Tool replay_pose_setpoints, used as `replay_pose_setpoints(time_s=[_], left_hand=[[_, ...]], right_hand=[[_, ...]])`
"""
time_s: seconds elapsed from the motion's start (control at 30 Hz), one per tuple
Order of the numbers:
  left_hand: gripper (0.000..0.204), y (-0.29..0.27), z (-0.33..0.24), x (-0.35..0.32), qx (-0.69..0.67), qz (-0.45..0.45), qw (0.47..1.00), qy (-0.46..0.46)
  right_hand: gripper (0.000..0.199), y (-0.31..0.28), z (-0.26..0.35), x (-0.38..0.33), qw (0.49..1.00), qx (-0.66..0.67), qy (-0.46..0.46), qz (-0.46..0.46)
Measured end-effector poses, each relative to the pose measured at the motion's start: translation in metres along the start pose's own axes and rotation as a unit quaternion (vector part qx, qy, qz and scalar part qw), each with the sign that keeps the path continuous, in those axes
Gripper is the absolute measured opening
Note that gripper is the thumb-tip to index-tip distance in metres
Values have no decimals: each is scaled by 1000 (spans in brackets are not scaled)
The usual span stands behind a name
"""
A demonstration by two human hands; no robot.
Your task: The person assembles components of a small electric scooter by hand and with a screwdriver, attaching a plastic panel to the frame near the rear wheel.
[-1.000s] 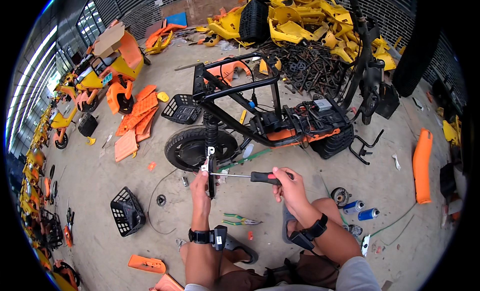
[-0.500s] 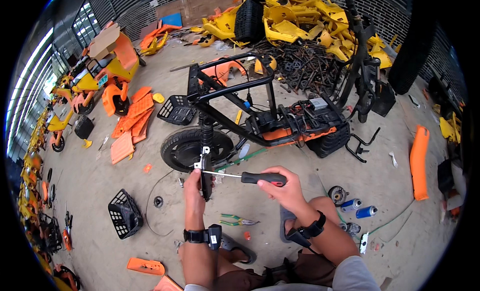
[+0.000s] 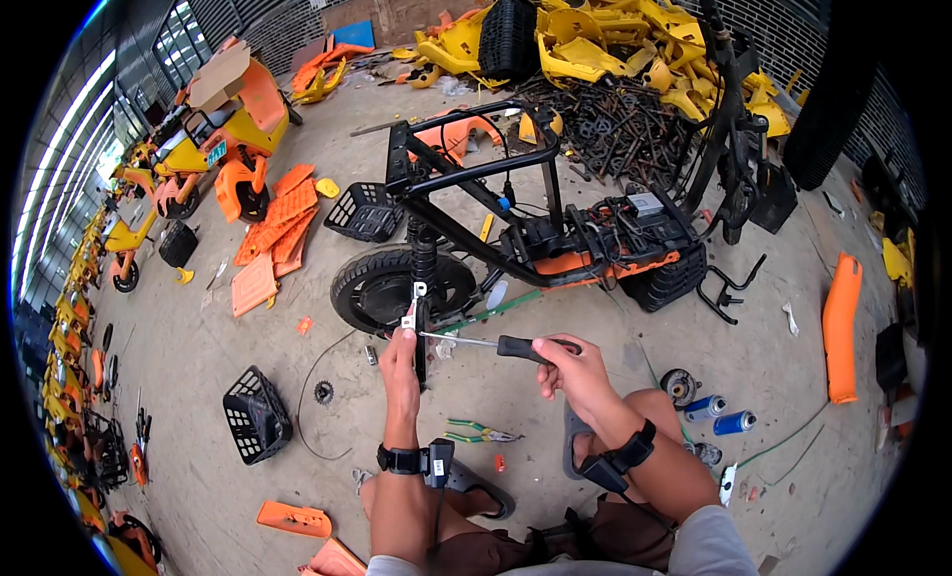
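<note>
**Two hands work a screwdriver on a stripped black bike**

Head view: The left hand [image 3: 401, 356] is closed around a small white bracket [image 3: 412, 306] and the thin black part [image 3: 420, 343] under it, just in front of the bike's black wheel [image 3: 382, 288]. The right hand [image 3: 575, 370] grips the black handle of a screwdriver [image 3: 496, 344]. The screwdriver lies level, and its metal tip touches the part that the left hand holds. Both wrists wear black bands.

The black bike frame [image 3: 466, 170] lies on the concrete floor [image 3: 198, 348], near the middle of it, with orange pieces low on its body. Green-handled pliers [image 3: 476, 434] lie on the floor between the two arms. A black basket [image 3: 256, 413] sits on the floor to the left of the left hand. Two blue cans [image 3: 722, 415] lie to the right, near the right knee. A long orange cover [image 3: 841, 328] lies by the right edge of the floor. A big pile of yellow parts [image 3: 615, 51] fills the far side.
</note>
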State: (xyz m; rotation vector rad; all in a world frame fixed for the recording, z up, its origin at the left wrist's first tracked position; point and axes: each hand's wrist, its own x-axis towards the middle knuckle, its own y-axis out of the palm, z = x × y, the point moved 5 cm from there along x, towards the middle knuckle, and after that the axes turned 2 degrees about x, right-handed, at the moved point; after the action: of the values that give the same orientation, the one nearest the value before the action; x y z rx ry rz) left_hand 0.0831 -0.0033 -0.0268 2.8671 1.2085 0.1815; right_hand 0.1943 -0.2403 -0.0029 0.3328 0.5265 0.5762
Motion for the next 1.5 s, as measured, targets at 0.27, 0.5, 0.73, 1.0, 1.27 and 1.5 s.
replay_pose_setpoints(time_s=[0.27, 0.5, 0.73, 1.0, 1.27, 1.5], left_hand=[[52, 14, -9, 3, -312, 15, 943, -115], [50, 8, 2, 5, -278, -9, 953, -117], [50, 8, 1, 5, -296, 3, 947, -121], [49, 9, 2, 4, -302, 14, 946, -115], [49, 11, 2, 6, -298, 12, 947, -120], [50, -5, -5, 2, -281, 0, 952, -123]], right_hand=[[24, -6, 19, -6, 988, -72, -137, -9], [22, 12, 13, -16, 967, -160, -196, 29], [25, 14, 12, -18, 965, -178, -190, 39], [25, 16, 8, -19, 964, -183, -191, 42], [24, 12, 7, -17, 968, -169, -181, 40], [20, 17, -1, -4, 983, -150, -105, 33]])
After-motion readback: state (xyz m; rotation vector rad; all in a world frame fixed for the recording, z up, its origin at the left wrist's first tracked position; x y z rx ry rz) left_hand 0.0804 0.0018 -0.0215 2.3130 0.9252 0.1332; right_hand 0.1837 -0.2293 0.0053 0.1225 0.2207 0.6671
